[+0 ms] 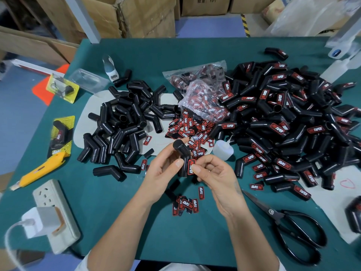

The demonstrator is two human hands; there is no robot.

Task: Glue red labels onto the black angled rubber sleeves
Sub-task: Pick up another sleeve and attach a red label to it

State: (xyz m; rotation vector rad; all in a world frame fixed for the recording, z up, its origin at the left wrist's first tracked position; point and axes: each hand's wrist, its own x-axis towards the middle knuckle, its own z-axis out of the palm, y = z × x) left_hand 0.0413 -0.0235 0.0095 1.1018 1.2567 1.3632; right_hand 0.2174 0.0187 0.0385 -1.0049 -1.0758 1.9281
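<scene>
"TAPER" on red labels everywhere

The word TAPER runs in white on the loose red labels (187, 130) heaped mid-worktop, on the finished black sleeves (277, 128) piled to the right, and a cardboard box (205, 4) behind reads "10个".

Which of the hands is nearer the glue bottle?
Right. The right hand sits just below-left of the glue bottle, pressing a label onto the sleeve. The left hand grips that sleeve, farther left, beyond it.
</scene>
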